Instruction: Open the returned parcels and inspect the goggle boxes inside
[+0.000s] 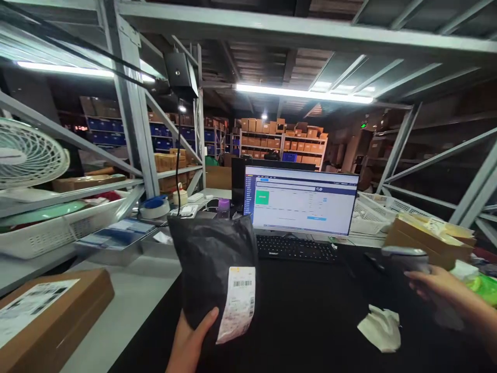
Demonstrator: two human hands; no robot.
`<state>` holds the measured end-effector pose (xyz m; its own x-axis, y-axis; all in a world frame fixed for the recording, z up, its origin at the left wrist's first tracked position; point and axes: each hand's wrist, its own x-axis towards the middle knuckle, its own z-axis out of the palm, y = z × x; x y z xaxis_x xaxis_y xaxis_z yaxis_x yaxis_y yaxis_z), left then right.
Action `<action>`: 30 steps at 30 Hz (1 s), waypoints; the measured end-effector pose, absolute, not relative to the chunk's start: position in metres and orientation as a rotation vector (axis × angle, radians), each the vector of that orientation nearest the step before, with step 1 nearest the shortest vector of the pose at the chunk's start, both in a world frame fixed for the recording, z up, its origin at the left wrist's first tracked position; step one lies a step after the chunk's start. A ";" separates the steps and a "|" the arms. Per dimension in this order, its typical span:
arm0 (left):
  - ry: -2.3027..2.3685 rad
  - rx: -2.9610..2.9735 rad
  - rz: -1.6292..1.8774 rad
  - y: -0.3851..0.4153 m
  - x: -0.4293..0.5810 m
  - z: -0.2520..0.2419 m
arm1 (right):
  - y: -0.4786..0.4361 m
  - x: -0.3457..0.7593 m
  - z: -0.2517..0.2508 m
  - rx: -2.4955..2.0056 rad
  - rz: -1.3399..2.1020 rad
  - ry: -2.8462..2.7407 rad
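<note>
My left hand (194, 331) grips a black plastic mailer bag (212, 259) by its lower edge and holds it up, thumb on the front. A white shipping label (237, 303) with barcodes is stuck on the bag's right side. At the right, my right hand (429, 284) is wrapped round a grey and white barcode scanner (406, 254), whose head points left; both are a little blurred. A crumpled piece of whitish paper (380, 329) lies on the black desk mat (310, 311), to the left of my right hand.
A lit monitor (301, 202) and a black keyboard (297, 248) stand at the back of the mat. Left are a labelled cardboard box (73, 321), a tape roll (155, 206) and a fan (29, 153). An opened carton (423, 241) sits right; metal shelf posts (132, 93) frame the desk.
</note>
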<state>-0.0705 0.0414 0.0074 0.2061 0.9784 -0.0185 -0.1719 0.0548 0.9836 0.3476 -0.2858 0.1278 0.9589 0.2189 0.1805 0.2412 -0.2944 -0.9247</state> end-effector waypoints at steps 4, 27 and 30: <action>0.801 1.216 1.154 0.031 -0.061 0.014 | -0.259 0.299 0.138 -1.858 0.370 -0.537; 0.882 1.076 1.217 0.014 -0.077 0.001 | -0.195 0.118 0.168 -1.846 1.006 -1.153; 0.891 1.099 1.229 0.014 -0.074 -0.002 | -0.199 0.120 0.170 -1.878 1.052 -1.141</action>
